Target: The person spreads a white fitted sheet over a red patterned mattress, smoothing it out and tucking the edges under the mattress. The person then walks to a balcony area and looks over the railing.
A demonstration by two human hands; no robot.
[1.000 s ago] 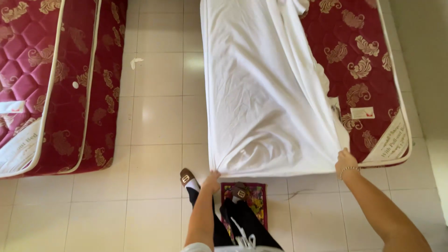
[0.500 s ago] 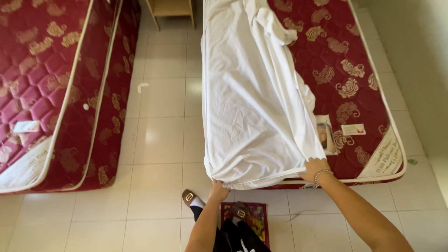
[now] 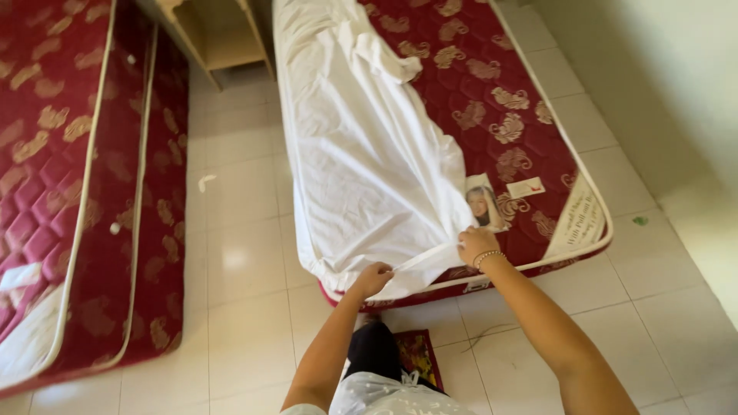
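**White sheet gripped at the mattress foot**

Pale floor tiles (image 3: pixel 246 261) run between two red patterned mattresses. On the right-hand mattress (image 3: pixel 507 115), a white sheet (image 3: pixel 354 154) covers the left half, bunched along its length. The left hand (image 3: pixel 374 278) is closed on the sheet's hem at the near bottom edge. The right hand (image 3: pixel 477 244), wearing a bracelet, pinches the hem just beside it, the fabric stretched taut between them. Another mattress (image 3: pixel 69 192) lies well apart at left.
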